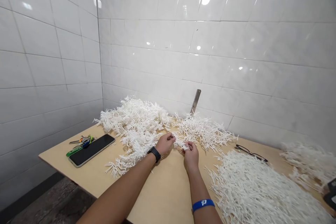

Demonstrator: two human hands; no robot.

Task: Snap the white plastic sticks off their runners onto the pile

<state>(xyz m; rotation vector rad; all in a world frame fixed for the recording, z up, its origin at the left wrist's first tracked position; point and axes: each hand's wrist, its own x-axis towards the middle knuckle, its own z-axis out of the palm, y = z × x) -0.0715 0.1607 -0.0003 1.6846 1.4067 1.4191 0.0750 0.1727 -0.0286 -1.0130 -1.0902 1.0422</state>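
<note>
My left hand (165, 144), with a black watch on the wrist, is closed in a pinch on one side of a small white cluster of thin, branching strands (180, 142). On the cluster's other side, the fingers of my right hand (191, 156) pinch it too; a blue band circles that forearm. The cluster is held just above the wooden table (168, 189). Beside and behind my left hand lies a large heap of similar white clusters (136, 119). Another white heap (203, 129) lies behind my right hand. The strands look stiff; their material I cannot tell.
A broad pile of loose white sticks (262, 189) covers the table's right side. Black-framed glasses (251, 153) lie behind it. At left are a phone (91, 149) and keys on a green strap (82, 142). A metal strip (195, 101) leans near the tiled wall (157, 59).
</note>
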